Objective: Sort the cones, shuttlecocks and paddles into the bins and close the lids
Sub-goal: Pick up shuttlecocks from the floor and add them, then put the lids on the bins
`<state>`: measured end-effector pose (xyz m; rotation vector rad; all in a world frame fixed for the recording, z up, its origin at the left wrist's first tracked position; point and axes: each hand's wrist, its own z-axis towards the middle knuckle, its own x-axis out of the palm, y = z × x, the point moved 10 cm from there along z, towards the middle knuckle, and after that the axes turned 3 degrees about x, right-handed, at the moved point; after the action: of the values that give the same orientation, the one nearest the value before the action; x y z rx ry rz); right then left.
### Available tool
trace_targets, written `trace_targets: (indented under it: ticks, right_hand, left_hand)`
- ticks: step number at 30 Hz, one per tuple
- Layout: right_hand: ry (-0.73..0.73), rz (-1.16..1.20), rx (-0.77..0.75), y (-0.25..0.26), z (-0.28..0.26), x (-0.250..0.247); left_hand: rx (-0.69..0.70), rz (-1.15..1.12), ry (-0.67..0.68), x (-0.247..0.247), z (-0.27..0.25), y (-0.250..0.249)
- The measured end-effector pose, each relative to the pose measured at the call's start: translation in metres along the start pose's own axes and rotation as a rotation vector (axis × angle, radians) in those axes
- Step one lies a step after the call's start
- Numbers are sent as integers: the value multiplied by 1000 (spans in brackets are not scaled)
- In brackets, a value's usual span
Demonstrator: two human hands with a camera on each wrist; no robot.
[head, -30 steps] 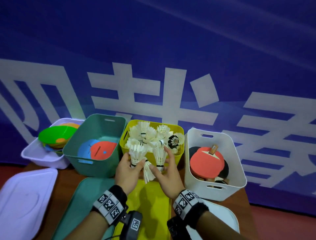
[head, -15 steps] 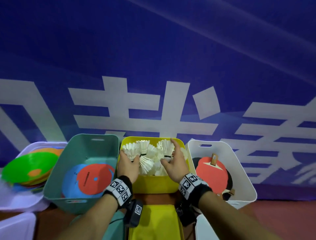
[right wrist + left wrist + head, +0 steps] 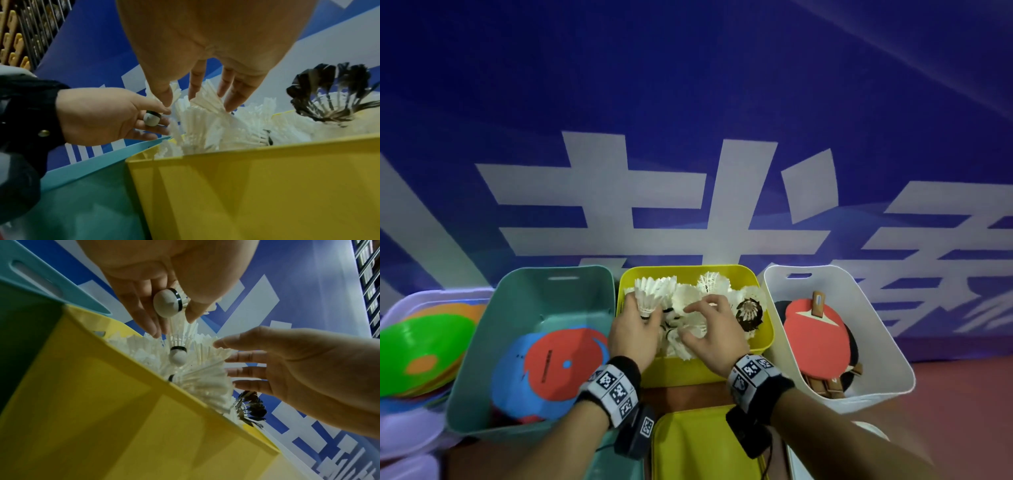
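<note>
A yellow bin (image 3: 688, 371) in the middle holds a heap of white shuttlecocks (image 3: 688, 305) and one black-feathered shuttlecock (image 3: 749, 313). My left hand (image 3: 643, 315) is over the bin's left side and pinches a white shuttlecock (image 3: 167, 303) by its cork, between thumb and fingers. My right hand (image 3: 695, 318) lies on the heap with its fingers (image 3: 234, 99) straight, touching the feathers and holding nothing. The teal bin (image 3: 544, 291) on the left holds flat red and blue cones (image 3: 561, 363). The white bin (image 3: 876, 342) on the right holds a red paddle (image 3: 813, 335) on top of others.
A white tub at the far left carries green and orange cones (image 3: 417, 349). The yellow lid (image 3: 705, 445) lies flat in front of the yellow bin, under my wrists. A blue banner wall stands close behind the bins.
Both hands went forward from the bin's front edge to over the heap. The right hand let go of its shuttlecocks and spread flat. The left still holds one.
</note>
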<state>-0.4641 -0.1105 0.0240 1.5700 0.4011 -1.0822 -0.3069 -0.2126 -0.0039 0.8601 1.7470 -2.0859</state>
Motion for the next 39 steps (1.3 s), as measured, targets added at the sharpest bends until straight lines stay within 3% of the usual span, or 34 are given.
trace_targets:
  ticks: [4, 10, 15, 18, 22, 28, 31, 35, 39]
  right_hand:
    - [13, -89, 10, 2, 1, 10]
    - [66, -373, 49, -17, 16, 29]
    - [-14, -390, 206, -49, 46, 7]
    - [34, -397, 187, -47, 55, 16]
    - [130, -282, 198, -50, 49, 32]
    - [-15, -168, 126, -50, 21, 11]
    - [-101, -9, 34, -41, -10, -2]
    - [-221, 176, -70, -41, -74, -23]
    - [-308, 273, -59, -73, -138, -36]
  left_hand:
    - [8, 124, -8, -6, -4, 14]
    - [78, 482, 6, -5, -1, 14]
    - [107, 469, 43, -1, 7, 12]
    - [152, 498, 69, 9, 8, 7]
    - [166, 585, 207, 30, 8, 5]
    - [212, 390, 177, 31, -3, 3]
    - [267, 233, 75, 15, -22, -10]
    - [376, 136, -4, 3, -81, -34]
    - [394, -1, 69, 29, -148, -49]
